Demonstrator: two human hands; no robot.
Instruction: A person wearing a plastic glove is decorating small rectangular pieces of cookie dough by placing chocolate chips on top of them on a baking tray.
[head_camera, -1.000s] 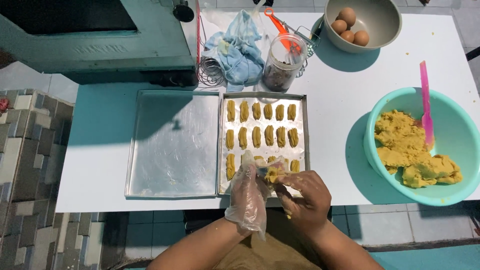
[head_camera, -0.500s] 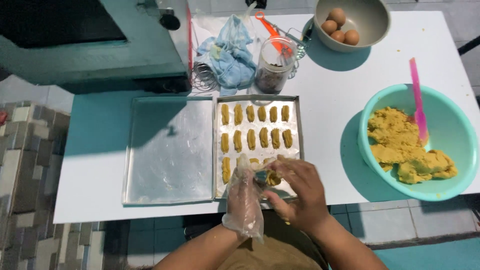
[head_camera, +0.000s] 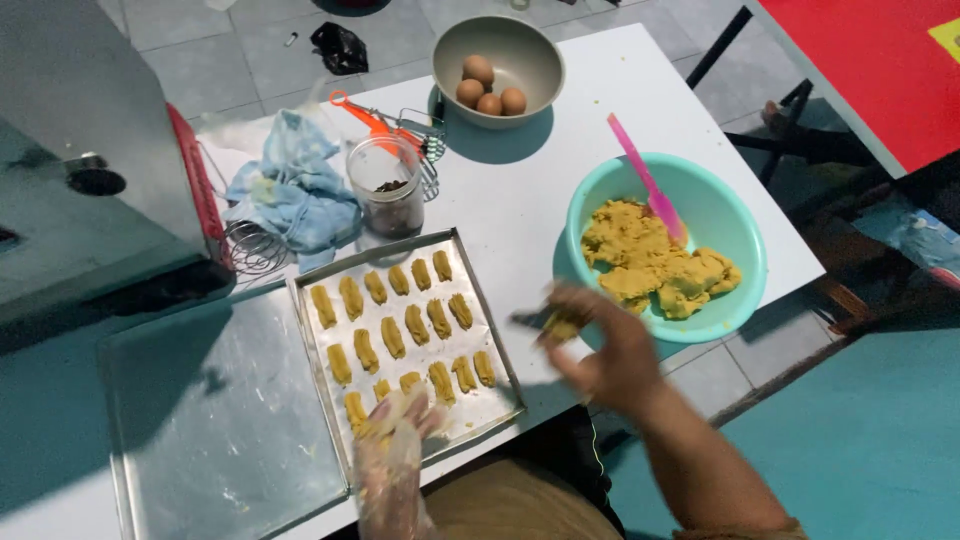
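My left hand, in a clear plastic glove, rests on the near edge of the filled baking tray, touching a yellow dough piece in the front row. Several shaped dough pieces lie in rows on that tray. My right hand is blurred in mid-air beside the teal bowl, pinching a small lump of yellow dough. The bowl holds a heap of yellow dough and a pink spatula.
A bare metal tray lies left of the filled one. A grey bowl of eggs, a glass jar, an orange-handled tool, a blue cloth and a whisk sit behind. A green oven stands at left.
My right hand has left the tray and swung right toward the teal bowl with a bit of dough. The left hand stays at the tray's front row. The camera view has tilted.
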